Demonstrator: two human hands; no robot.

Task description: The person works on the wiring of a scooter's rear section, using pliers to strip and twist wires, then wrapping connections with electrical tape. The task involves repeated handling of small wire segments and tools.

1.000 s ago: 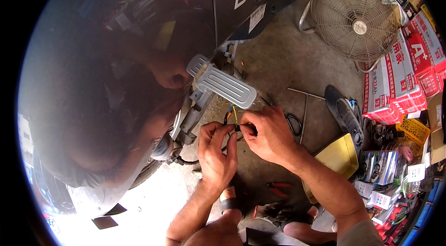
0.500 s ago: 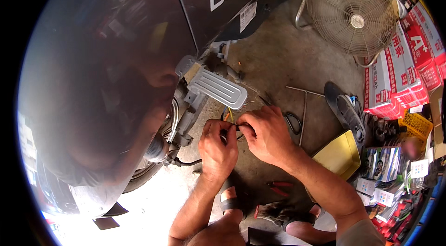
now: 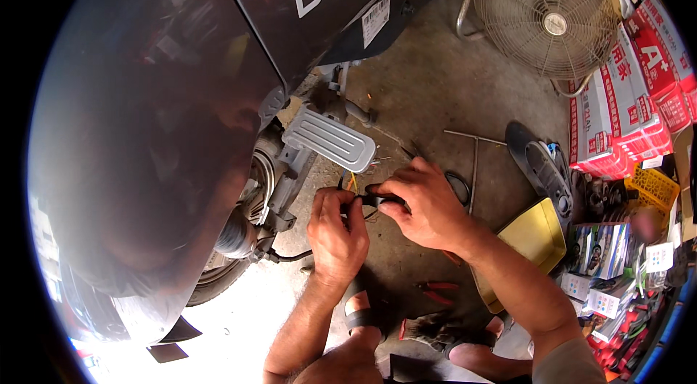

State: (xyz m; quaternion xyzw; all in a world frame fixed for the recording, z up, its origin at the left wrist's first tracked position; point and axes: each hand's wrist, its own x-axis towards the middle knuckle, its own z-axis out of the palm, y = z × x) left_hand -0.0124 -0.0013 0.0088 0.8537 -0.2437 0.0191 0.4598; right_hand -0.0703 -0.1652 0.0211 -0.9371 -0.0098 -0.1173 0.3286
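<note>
My left hand (image 3: 339,235) is closed in a pinch, its thumb and fingers on a dark piece at the near end of thin yellow and orange wires (image 3: 353,181). A short black strip (image 3: 374,200), tape-like in look, spans the gap between my hands. The fingers of my right hand (image 3: 430,208) are closed on its other end. Just beyond my hands, a silver ribbed footrest (image 3: 330,139) juts from a dark scooter body (image 3: 167,123). A black cable (image 3: 294,257) runs from beside the wheel toward my left hand. My fingers hide the wire ends.
On the concrete floor lie a T-shaped metal rod (image 3: 475,166), black-handled scissors (image 3: 458,188), red-handled pliers (image 3: 438,292), a yellow tray (image 3: 519,250) and a work glove (image 3: 428,329). A floor fan (image 3: 544,21) and red-and-white boxes (image 3: 617,115) stand at the right.
My right hand has turned slightly and drawn a little away from my left, so more of the black strip shows between them. The whole view has shifted slightly.
</note>
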